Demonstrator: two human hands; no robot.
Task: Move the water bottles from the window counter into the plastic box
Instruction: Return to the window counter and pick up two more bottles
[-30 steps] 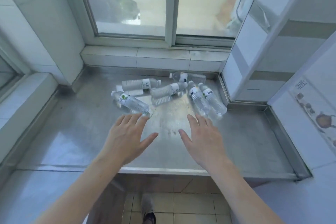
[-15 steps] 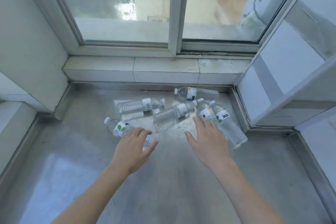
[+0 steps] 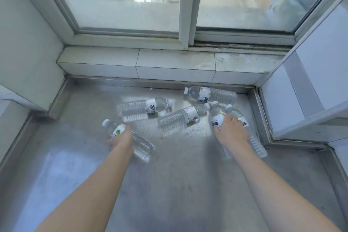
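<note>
Several clear water bottles lie on their sides on the steel window counter (image 3: 178,184). My left hand (image 3: 121,140) wraps around the green-label bottle (image 3: 143,145) at the front left. My right hand (image 3: 232,132) lies over two bottles side by side at the right, the nearer one (image 3: 217,117) and the outer one (image 3: 257,144), with fingers curled on them. Three more bottles lie behind: one at the back left (image 3: 139,109), one in the middle (image 3: 180,118), one against the back ledge (image 3: 211,93). No plastic box is in view.
A tiled ledge (image 3: 169,62) and a sliding window (image 3: 188,5) close the back. White tiled walls rise at left (image 3: 28,43) and right (image 3: 310,81). The counter has raised steel rims along its sides.
Both hands have reached forward and come down on bottles: the left closed around the green-label bottle, the right onto the two right-hand bottles. The view moved closer to the counter.
</note>
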